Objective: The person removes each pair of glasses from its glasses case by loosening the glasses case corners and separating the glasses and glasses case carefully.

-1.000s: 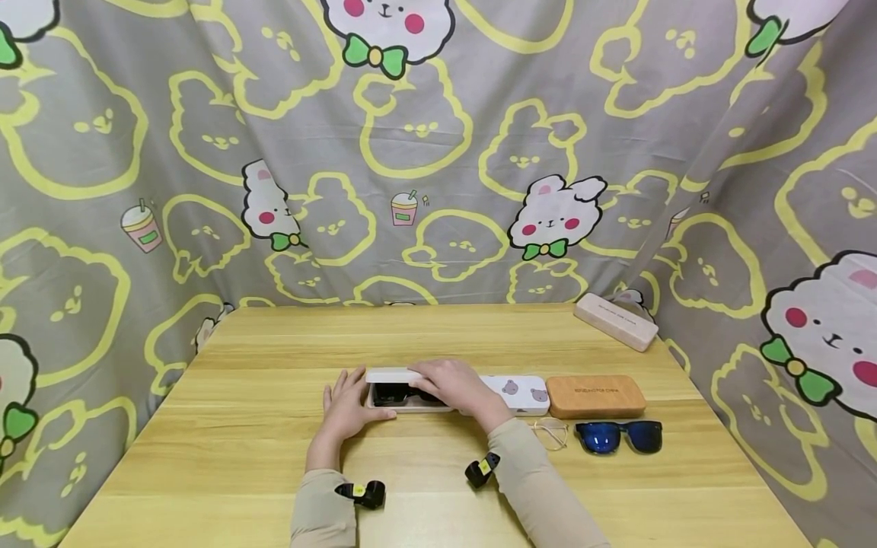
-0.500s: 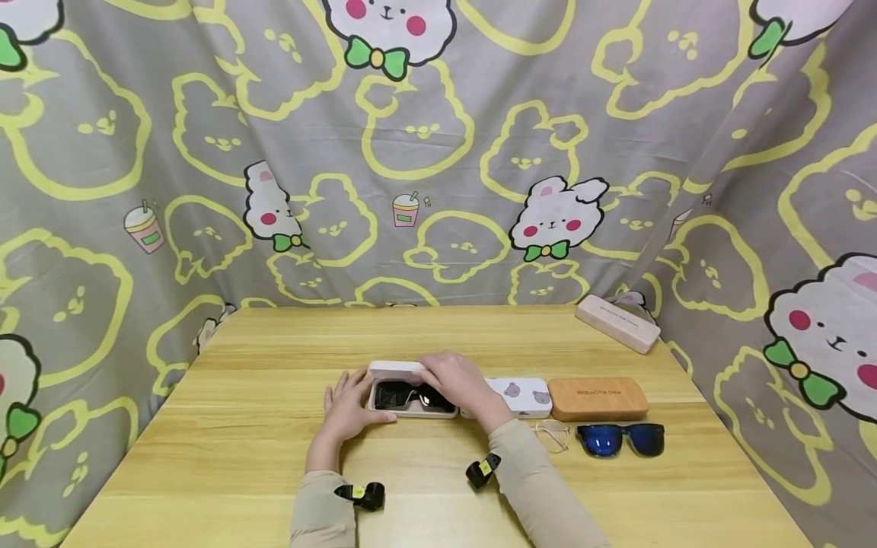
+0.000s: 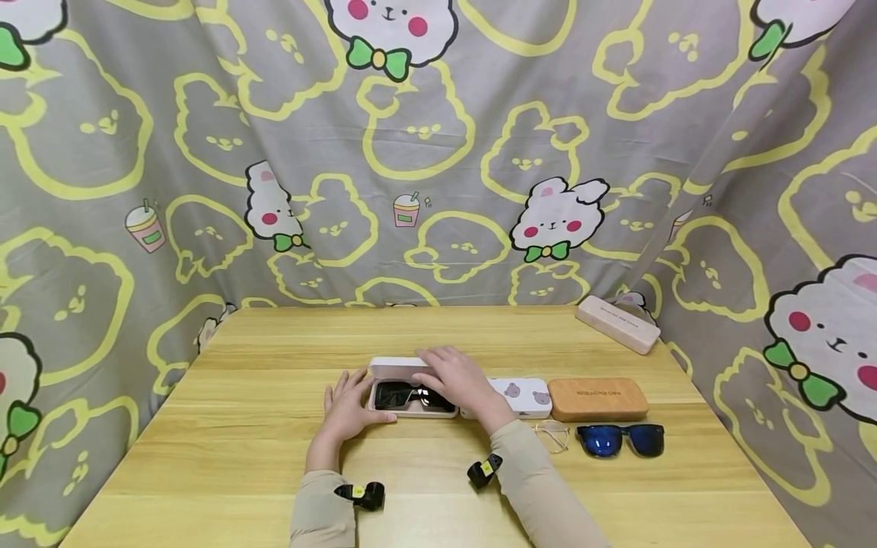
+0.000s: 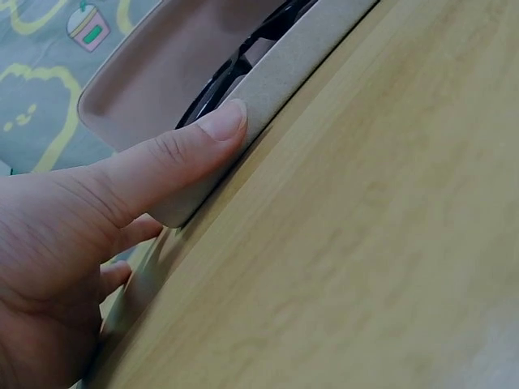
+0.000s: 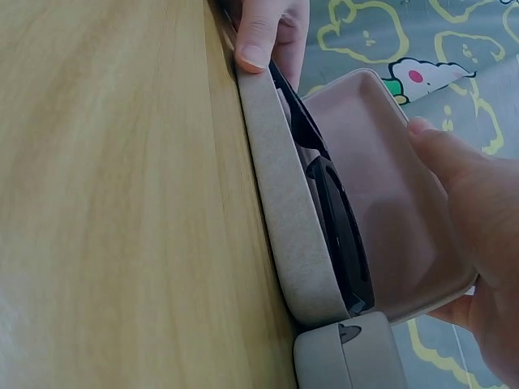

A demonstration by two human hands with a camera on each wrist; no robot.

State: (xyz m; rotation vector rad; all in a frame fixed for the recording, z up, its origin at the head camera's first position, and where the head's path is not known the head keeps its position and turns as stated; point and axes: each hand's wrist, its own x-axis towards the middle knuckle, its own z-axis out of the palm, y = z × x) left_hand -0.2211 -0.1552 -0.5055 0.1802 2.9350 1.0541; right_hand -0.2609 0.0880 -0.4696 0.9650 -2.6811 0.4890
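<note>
A pale glasses case [image 3: 411, 414] stands with its lid [image 3: 393, 369] raised, showing the pinkish lining. Dark sunglasses [image 3: 395, 395] lie inside its base. My left hand [image 3: 347, 406] grips the case's left end; in the left wrist view the thumb [image 4: 219, 121] lies on the front wall, with the other fingers round the end. With my right hand [image 3: 460, 383] I hold the lid's right part. The right wrist view has the thumb at the lid's rim [image 5: 381, 77] and a finger behind the lid.
Touching the case's right end is a white bear-print case [image 3: 524, 396], then an orange case [image 3: 598, 399]. Wire-frame glasses [image 3: 553, 435] and blue-lensed sunglasses [image 3: 620, 440] lie before them. A pale pink case [image 3: 618, 323] sits at the back right table corner, near the patterned curtain [image 3: 438, 152].
The lid has swung up and back in my right hand from nearly closed, baring the sunglasses inside. My left hand has stayed at the case's left end.
</note>
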